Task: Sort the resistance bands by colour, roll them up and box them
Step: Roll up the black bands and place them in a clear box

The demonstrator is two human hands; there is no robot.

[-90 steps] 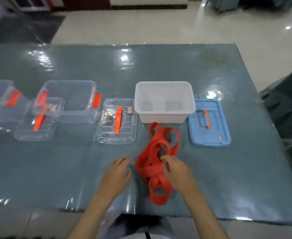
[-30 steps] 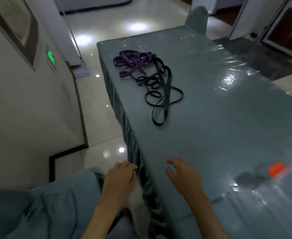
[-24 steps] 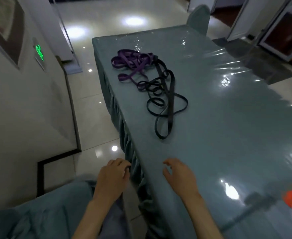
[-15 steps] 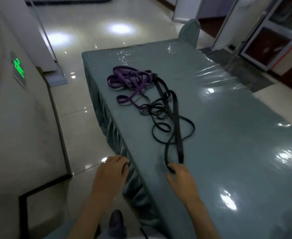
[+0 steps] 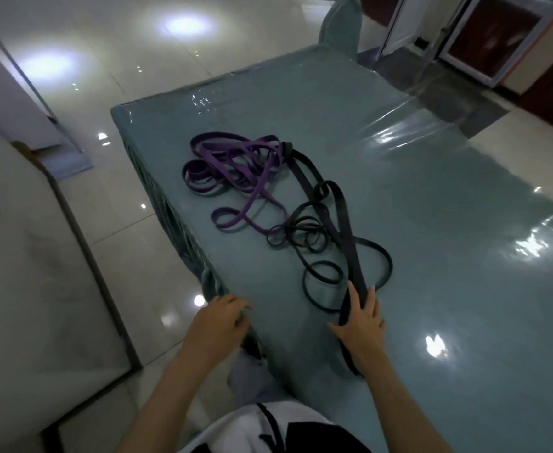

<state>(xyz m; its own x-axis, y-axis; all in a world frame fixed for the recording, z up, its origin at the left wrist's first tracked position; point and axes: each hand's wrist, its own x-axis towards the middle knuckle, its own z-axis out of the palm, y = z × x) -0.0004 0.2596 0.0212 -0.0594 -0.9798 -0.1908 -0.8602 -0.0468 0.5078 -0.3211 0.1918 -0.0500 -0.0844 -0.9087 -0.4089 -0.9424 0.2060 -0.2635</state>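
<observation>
So we're at sorting: right hand [image 5: 360, 325] lies flat, fingers straight, on the near loop of the long black rubber resistance bands [image 5: 340, 237]. They're mid-desk, tangled with the purple rubber bands [image 5: 235, 165] just beyond. Left hand [image 5: 219, 322] rests loose at the grey-green desk [image 5: 448, 223] edge, holding nothing. Next: tease black free.

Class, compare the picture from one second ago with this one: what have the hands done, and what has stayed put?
The right hand has moved forward onto the near loop of the black bands, which now runs under its fingers. The left hand stays empty at the table edge. The purple bands lie unmoved.
</observation>
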